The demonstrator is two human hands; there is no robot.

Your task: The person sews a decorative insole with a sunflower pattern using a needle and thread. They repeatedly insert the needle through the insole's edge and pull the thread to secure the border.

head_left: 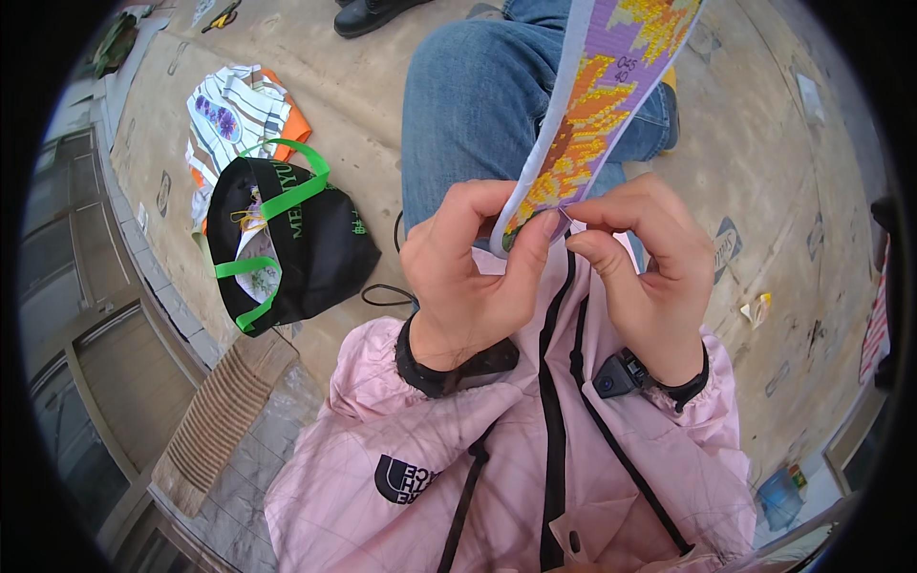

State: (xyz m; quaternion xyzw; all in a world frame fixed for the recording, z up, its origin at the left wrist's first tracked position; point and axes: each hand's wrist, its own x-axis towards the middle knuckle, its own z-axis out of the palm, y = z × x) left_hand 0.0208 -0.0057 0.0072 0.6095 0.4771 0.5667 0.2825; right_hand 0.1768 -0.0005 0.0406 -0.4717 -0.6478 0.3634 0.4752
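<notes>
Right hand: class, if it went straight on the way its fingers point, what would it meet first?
The right hand would probably meet the purple-and-yellow patterned strip first, near its lower end, beside the left hand; depth there is unclear.

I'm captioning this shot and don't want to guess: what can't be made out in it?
All in the head view:
- The far end of the embroidered strip: cut off by the upper edge.
- The finger ends of the left hand: hidden behind the strip.
- Anything pinched at the fingertips of the right hand: too small to tell.
- The lower contents of the black bag: hidden by its side.
</notes>
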